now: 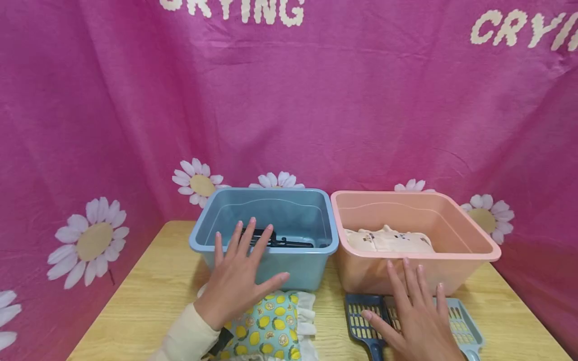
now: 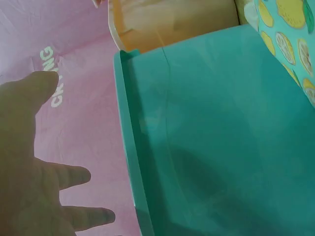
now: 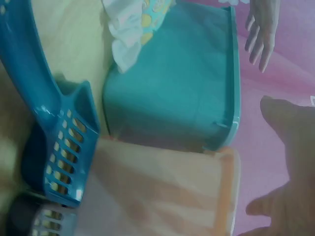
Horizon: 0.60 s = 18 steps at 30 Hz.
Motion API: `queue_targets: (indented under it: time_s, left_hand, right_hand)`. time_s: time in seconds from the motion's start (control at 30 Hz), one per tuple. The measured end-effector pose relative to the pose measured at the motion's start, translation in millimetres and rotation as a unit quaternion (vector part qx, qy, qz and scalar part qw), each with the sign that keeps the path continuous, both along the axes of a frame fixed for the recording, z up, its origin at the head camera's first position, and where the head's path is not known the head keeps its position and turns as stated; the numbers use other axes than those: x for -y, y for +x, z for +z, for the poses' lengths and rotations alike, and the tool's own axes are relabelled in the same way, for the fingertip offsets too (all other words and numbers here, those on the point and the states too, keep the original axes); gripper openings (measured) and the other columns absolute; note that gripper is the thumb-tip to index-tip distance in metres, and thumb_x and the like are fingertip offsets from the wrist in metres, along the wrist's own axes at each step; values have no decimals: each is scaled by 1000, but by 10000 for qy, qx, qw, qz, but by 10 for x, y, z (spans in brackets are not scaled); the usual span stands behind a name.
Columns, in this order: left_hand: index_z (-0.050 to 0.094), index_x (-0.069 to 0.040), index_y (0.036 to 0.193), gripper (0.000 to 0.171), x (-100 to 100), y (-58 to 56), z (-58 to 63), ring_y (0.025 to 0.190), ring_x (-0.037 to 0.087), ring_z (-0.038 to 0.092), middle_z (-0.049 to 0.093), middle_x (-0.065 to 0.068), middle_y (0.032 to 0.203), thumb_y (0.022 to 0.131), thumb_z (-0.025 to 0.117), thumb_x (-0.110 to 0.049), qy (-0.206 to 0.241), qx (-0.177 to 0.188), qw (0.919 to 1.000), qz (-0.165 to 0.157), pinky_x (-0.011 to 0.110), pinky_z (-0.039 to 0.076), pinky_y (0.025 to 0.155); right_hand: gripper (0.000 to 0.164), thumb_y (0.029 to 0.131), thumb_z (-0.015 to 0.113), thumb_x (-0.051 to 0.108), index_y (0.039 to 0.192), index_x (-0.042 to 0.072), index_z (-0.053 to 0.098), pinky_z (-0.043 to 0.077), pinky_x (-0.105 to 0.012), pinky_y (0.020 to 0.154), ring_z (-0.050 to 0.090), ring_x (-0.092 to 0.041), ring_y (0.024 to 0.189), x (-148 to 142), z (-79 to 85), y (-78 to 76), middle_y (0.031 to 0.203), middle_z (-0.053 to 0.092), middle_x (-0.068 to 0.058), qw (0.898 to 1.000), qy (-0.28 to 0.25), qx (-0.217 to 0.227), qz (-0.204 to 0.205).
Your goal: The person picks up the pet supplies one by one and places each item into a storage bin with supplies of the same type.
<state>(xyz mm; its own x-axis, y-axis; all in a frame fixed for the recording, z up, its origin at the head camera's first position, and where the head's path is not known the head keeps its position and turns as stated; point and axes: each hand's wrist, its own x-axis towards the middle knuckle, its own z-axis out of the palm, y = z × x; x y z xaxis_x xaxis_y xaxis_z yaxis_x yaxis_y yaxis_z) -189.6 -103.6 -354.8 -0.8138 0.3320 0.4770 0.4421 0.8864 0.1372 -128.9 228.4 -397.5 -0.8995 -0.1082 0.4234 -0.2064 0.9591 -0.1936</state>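
My left hand (image 1: 241,281), fingers spread, hovers at the front of a blue plastic bin (image 1: 293,271) and above a lemon-print cloth item (image 1: 271,321) with white ruffles. Inside that bin lie black objects (image 1: 289,243), partly hidden by the fingers. My right hand (image 1: 420,316) is spread too, over slotted litter scoops, in front of a pink bin (image 1: 361,276). One scoop is dark blue (image 1: 361,321), another pale grey-blue (image 1: 471,326); the hand covers much of a third between them. Both wrist views show the left hand (image 2: 19,137) and right hand (image 3: 295,162) holding nothing.
Cream fabric with small prints (image 1: 393,242) lies in the pink bin. The bins stand side by side on a light wooden table (image 1: 135,311). A magenta curtain (image 1: 316,100) with white daisies and lettering hangs behind and along the sides.
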Motion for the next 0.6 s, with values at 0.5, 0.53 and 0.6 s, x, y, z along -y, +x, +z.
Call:
queue_targets:
  time_s: [0.5, 0.53, 0.6]
  left_hand:
    - [29, -23, 153, 89, 191, -99, 82, 144, 38, 19, 23, 12, 158, 83, 50, -73, 158, -158, 9997, 130, 70, 9, 109]
    - [29, -23, 153, 89, 213, -106, 87, 144, 38, 19, 23, 13, 158, 83, 51, -73, 184, -151, 9996, 157, 70, 9, 109]
    - [30, -22, 153, 89, 259, -125, 98, 144, 38, 19, 23, 13, 157, 82, 52, -72, 268, -123, 9994, 191, 70, 9, 108]
  right_hand:
    - [106, 75, 70, 63, 153, 9, 24, -12, -53, 114, 21, -43, 141, 13, -205, 70, 153, 27, -23, 9984, -461, -331, 36]
    - [106, 75, 69, 64, 153, 9, 23, -13, -53, 114, 21, -44, 141, 12, -209, 77, 153, 27, -24, 9986, -474, -251, -3]
    - [105, 75, 70, 63, 153, 9, 24, -13, -53, 113, 20, -44, 141, 12, -219, 89, 153, 25, -24, 9986, -502, -150, -43]
